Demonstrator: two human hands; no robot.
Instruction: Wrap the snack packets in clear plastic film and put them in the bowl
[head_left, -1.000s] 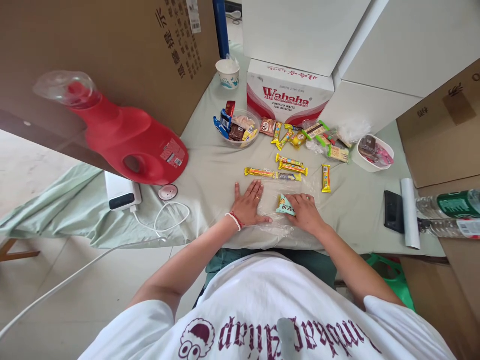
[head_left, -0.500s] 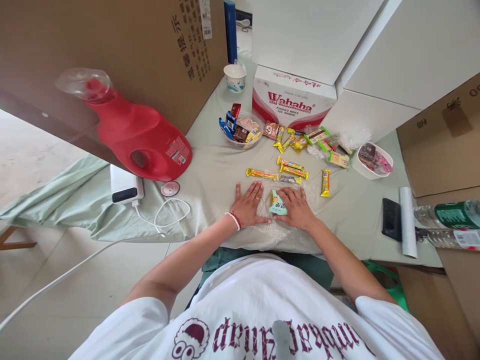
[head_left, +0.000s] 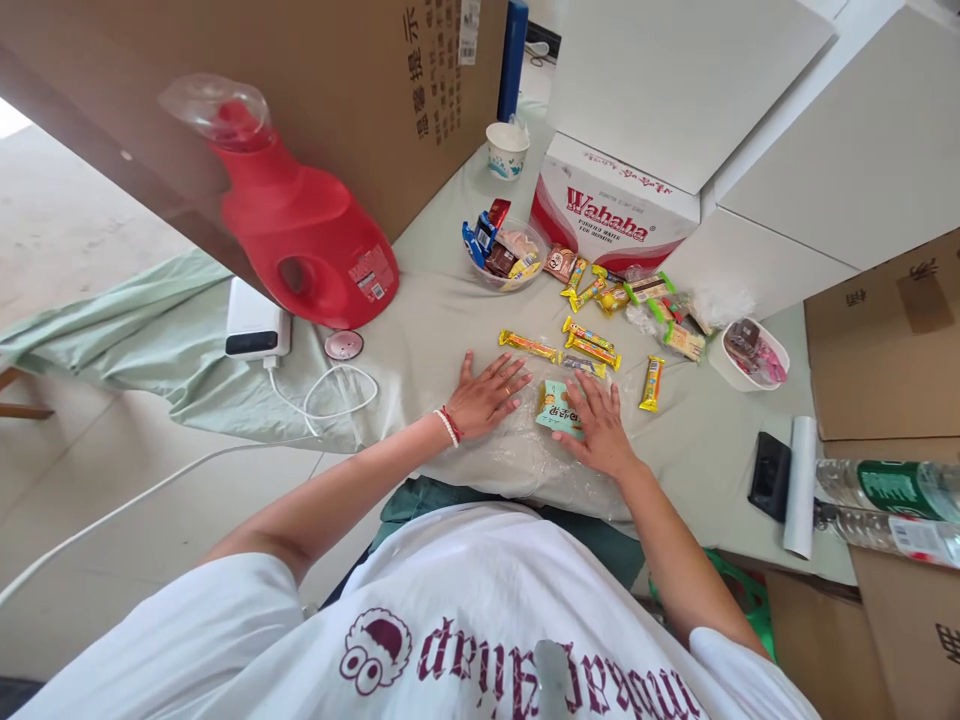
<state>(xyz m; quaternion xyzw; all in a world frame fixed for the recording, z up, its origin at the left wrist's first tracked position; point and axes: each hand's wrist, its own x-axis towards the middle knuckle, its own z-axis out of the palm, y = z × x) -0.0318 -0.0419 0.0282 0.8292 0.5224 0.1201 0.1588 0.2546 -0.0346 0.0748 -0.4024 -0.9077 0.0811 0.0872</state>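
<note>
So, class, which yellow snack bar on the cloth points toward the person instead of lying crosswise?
The lone yellow bar right of the right hand, nearest the white bowl; the other yellow bars lie crosswise.

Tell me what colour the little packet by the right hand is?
The small plastic snack packet is pale teal, clearest in the head view.
</note>
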